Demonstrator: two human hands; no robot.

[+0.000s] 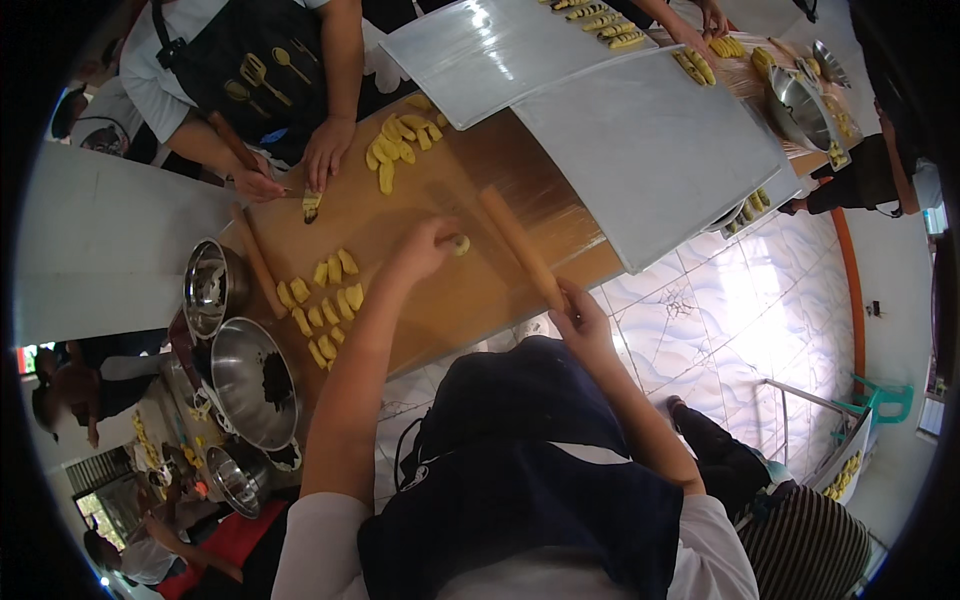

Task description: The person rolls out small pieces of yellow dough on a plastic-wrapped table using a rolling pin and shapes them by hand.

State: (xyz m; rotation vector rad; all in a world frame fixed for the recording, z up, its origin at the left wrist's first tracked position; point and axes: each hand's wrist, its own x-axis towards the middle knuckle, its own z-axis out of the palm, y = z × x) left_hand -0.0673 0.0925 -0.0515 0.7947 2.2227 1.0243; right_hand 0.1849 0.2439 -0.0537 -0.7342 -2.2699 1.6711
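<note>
My right hand (581, 319) is closed around the near end of a wooden rolling pin (520, 244), which slants over the wooden table (420, 300). My left hand (429, 244), slightly blurred, is over the middle of the table, its fingers at a small pale dough piece (460, 244); whether they grip it I cannot tell. Several yellow dough pieces (330, 310) lie in rows at the table's left part. More yellow pieces (386, 178) are grouped at the far side. Across from me, a person's hands (326, 154) are at a small dough piece with dark filling (310, 205).
A second rolling pin (256, 259) lies at the table's left. Steel bowls (212, 289) stand beyond it, one large bowl (238, 375) holding dark filling. Metal trays (645, 150) overlap the table's right end, with striped rolls (694, 67) on them. Other people work around.
</note>
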